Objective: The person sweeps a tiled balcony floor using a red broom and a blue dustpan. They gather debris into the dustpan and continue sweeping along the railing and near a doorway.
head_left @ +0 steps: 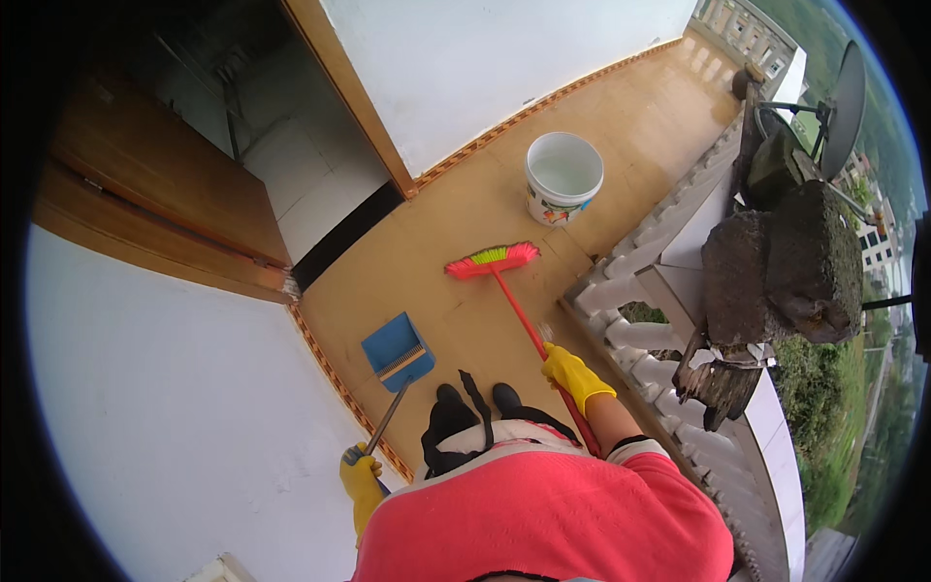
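Both my hands wear yellow rubber gloves. My right hand is closed round the red handle of a broom. Its red and yellow-green bristle head rests on the tan tiled floor ahead of me. At my left side, my left hand grips the grey handle of a long-handled dustpan. The blue pan lies on the floor near the left wall, with a comb-like strip across it. Beyond the broom head stands a white bucket with a coloured print; it looks to hold water or a pale liquid.
To the left, a brown wooden door stands open on a darker room. A white baluster railing runs along the right, with dark stone blocks and a satellite dish on or beside it. Wet-looking floor shines farther ahead.
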Available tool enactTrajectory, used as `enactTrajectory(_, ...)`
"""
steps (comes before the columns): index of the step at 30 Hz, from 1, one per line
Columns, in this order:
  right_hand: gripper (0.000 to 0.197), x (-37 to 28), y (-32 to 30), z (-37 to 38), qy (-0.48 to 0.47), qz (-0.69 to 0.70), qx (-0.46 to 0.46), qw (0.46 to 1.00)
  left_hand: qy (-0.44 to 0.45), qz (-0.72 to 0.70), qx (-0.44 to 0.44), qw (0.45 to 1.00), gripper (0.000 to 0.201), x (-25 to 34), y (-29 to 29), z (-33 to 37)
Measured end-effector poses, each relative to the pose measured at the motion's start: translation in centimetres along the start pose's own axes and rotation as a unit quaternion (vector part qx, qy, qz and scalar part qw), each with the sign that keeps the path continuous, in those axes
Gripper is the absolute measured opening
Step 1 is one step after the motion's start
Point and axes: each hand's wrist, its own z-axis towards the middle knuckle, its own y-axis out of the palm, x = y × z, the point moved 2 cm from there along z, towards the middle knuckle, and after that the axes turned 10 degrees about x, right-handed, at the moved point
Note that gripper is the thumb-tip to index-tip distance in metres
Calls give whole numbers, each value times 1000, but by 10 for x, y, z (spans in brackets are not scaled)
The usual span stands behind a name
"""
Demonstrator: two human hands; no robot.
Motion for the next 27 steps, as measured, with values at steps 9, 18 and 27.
enactTrajectory(9,68,-167,11,73,82,31,40,995,33,40,-81,995,36,155,82,166)
enactTrajectory(18,71,-248,23,21,119,42,15,992,46,118,-181,975,39,274,137,281)
enactTrajectory(27,75,-322,28,67,112,55,57,990,156,237,-199,938,36,325,230,328)
